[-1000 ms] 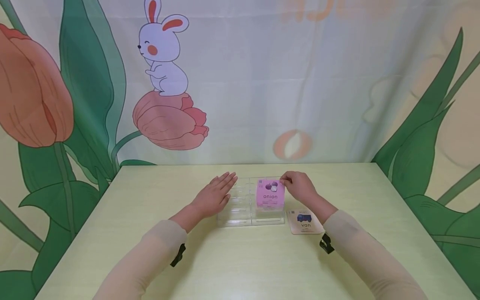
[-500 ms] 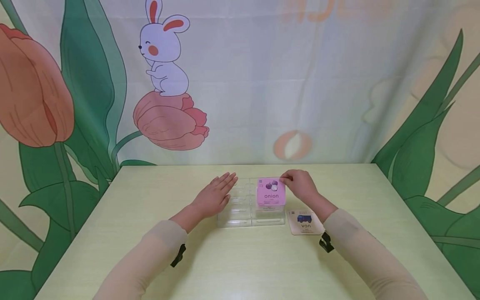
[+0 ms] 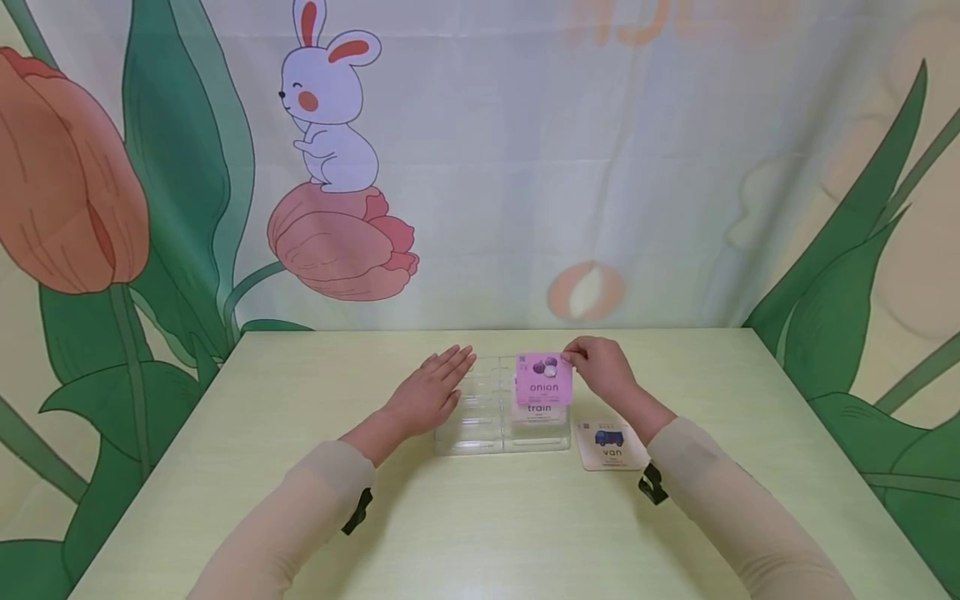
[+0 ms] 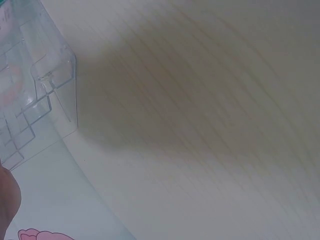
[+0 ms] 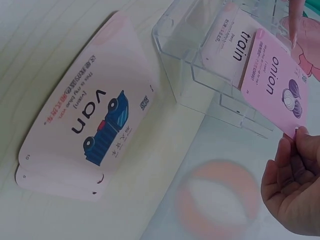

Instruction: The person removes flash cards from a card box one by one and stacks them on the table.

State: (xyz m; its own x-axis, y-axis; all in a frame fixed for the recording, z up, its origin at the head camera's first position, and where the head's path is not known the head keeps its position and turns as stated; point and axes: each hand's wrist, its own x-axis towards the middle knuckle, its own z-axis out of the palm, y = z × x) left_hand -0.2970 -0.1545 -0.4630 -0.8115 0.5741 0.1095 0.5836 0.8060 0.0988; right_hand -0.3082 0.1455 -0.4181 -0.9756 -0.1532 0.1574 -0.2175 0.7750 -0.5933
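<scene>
My right hand (image 3: 600,369) pinches the upper right corner of a pink flashcard (image 3: 543,375) printed "onion", between thumb and fingers. The card overlaps the right column of a clear stepped plastic rack (image 3: 468,437). Just below it shows a paler "train" flashcard (image 3: 540,412), standing in the rack; its upper part is hidden behind the onion card. My left hand (image 3: 425,392) lies along the rack's left side with straight fingers. Only an edge of that hand (image 4: 9,197) appears in the left wrist view, near a rack corner (image 4: 55,75).
A "van" flashcard (image 3: 609,446) lies on the table (image 3: 480,533) right of the rack, below my right wrist. Another card (image 5: 55,186) peeks out beneath it in the right wrist view. A printed curtain (image 3: 480,167) hangs behind the table.
The onion card has risen slightly up and to the right in my right hand, uncovering the word "train" on the card behind. My left hand has stayed in place.
</scene>
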